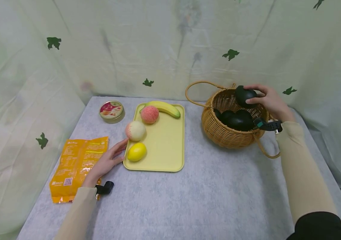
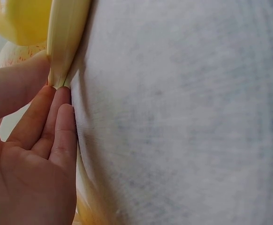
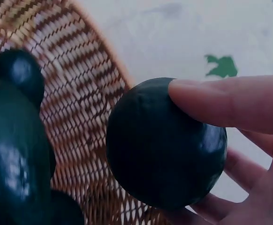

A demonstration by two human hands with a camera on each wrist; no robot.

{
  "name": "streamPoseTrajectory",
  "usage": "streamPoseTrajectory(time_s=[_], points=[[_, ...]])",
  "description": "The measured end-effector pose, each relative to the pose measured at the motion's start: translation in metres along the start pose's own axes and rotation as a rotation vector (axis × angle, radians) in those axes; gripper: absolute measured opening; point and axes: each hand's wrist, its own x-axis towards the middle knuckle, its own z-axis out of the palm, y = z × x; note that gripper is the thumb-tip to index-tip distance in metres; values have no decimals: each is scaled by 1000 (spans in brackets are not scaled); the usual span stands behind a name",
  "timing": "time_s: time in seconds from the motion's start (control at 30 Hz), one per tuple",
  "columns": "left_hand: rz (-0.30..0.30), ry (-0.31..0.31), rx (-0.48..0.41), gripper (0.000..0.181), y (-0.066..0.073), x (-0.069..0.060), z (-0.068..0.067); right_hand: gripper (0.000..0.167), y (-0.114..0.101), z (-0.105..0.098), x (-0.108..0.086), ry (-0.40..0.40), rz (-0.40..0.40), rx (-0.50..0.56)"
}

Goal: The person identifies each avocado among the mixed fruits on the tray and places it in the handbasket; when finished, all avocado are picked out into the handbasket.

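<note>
My right hand (image 1: 267, 100) holds a glossy dark green round fruit (image 1: 245, 96) between thumb and fingers, over the back right of a wicker basket (image 1: 227, 136). Its exact kind is unclear. Inside the basket lie several similar dark fruits (image 3: 14, 154), one longer than the held one. At the left rim of a yellow tray (image 1: 166, 146), my left hand (image 1: 107, 163) touches the edge with thumb and nearly straight fingertips (image 2: 64, 117). On the tray are a lemon (image 1: 137, 152), a pale pink-and-cream peach (image 1: 135, 130), a rough pink ball-shaped fruit (image 1: 150, 114) and a banana (image 1: 166, 108).
An orange packet (image 1: 74, 166) lies under and beside my left forearm. Behind it stands a round tin (image 1: 111, 111) with fruit on its lid. The basket's handles (image 1: 192, 90) stick out at left and lower right. A pale curtain (image 1: 158, 50) surrounds the grey tabletop (image 1: 206, 200).
</note>
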Motion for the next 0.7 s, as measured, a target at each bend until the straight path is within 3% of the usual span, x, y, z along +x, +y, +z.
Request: streamPoseTrajectory(time_s=[0.23, 0.47, 0.7], points=[[-3, 1, -3, 62, -1, -2, 0, 56, 9, -1, 9, -47, 18, -65], [-11, -6, -9, 61, -1, 0, 0, 52, 10, 2, 16, -85, -61, -185], [-4, -12, -9, 62, 0, -1, -2, 46, 8, 6, 12, -91, -75, -192]])
